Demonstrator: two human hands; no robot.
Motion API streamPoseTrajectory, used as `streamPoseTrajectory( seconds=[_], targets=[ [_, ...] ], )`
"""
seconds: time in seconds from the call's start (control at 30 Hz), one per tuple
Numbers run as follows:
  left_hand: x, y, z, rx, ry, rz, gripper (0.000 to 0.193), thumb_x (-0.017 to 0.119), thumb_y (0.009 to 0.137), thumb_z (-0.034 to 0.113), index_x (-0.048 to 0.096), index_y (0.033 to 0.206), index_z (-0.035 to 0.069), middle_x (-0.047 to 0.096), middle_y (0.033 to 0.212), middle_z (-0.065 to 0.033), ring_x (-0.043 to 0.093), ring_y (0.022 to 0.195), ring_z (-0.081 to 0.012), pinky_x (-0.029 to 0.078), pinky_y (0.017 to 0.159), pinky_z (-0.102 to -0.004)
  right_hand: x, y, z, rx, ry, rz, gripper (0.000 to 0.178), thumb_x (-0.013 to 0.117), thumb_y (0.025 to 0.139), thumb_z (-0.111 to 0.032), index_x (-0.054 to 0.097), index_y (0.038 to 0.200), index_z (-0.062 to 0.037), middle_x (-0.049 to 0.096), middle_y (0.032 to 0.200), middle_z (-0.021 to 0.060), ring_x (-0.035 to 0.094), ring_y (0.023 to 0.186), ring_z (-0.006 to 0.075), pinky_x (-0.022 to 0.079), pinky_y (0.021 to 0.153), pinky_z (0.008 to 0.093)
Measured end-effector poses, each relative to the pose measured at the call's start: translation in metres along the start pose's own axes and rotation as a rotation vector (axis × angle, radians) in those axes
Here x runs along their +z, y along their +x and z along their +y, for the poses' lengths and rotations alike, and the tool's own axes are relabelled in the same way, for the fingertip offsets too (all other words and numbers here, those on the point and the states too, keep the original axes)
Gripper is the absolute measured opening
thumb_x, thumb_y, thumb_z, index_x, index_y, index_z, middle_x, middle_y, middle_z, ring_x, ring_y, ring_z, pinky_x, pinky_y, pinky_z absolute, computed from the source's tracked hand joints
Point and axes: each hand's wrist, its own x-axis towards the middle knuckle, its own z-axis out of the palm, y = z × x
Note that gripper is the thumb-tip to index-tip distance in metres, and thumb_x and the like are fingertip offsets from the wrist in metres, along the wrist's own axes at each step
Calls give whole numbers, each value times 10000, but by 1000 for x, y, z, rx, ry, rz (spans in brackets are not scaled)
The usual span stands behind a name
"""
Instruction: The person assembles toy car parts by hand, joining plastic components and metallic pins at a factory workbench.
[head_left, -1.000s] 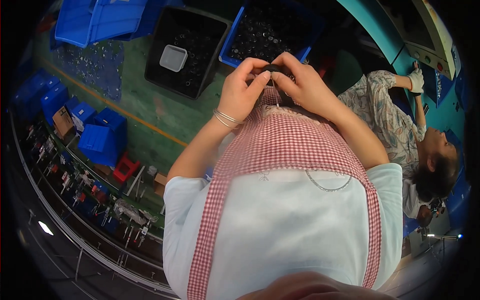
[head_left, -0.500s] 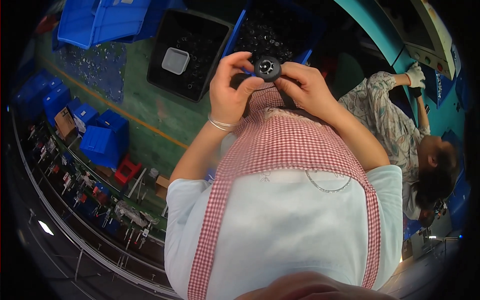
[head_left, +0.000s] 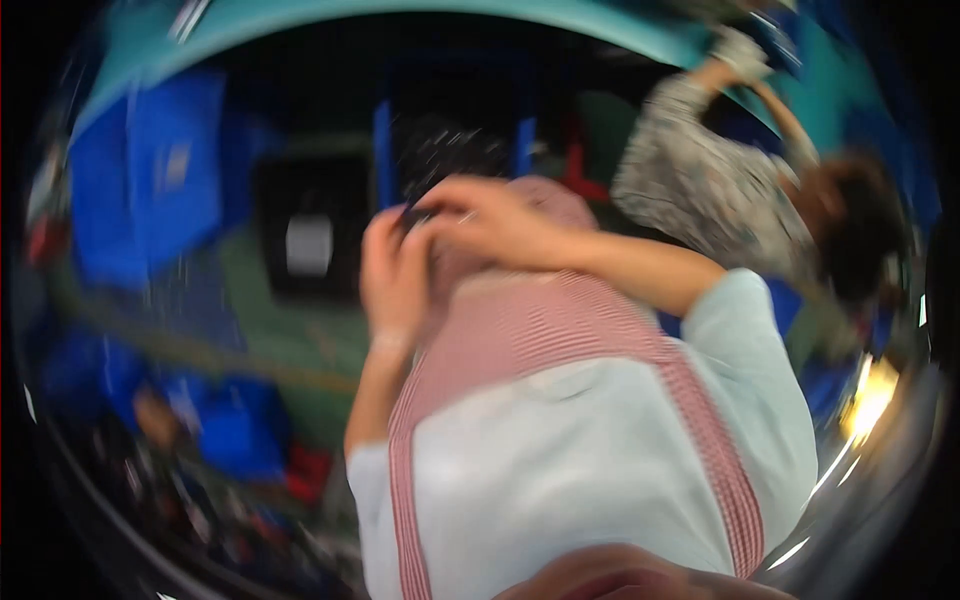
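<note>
My left hand (head_left: 392, 275) and my right hand (head_left: 490, 228) come together in front of the apron, both smeared by motion. Between their bent fingers shows a bit of a dark part (head_left: 414, 216), the small round black wheel seen more sharply a moment earlier. The left fingers point up along its near side, while the right hand reaches across from the right and closes over it. Most of the wheel is hidden by fingers. Just beyond my hands stands a blue bin (head_left: 383, 150) with dark, shiny small parts in it.
A black tray (head_left: 275, 190) holding a pale box (head_left: 309, 246) lies left of the blue bin. Larger blue crates (head_left: 150, 180) stand farther left, more blue bins (head_left: 240, 430) lower left. At right a co-worker (head_left: 690, 160) with a white glove sits by a teal bench.
The view has swung and blurred. My hands have moved left and lower in the picture, and my right hand now reaches over toward the left one, covering most of the wheel.
</note>
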Motion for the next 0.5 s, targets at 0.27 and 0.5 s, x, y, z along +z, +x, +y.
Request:
streamPoseTrajectory(
  seconds=[0.27,0.5],
  targets=[
    [12,30,-28,246,232,-297,236,467,923,143,440,1110,2,577,897,-70,534,722,-104,439,595,-206,9,-12,58,-121,-36,238,199,565,774,-187,526,882,-25,560,863,149,557,830,308,440,700,384],
    [42,45,-22,429,281,-322,245,489,921,167,444,1081,-13,573,894,-81,536,807,-133,433,715,-232,1,-35,39,-129,-126,601,164,564,793,-178,524,907,-67,531,916,123,567,785,330,458,652,410]
  ],
)
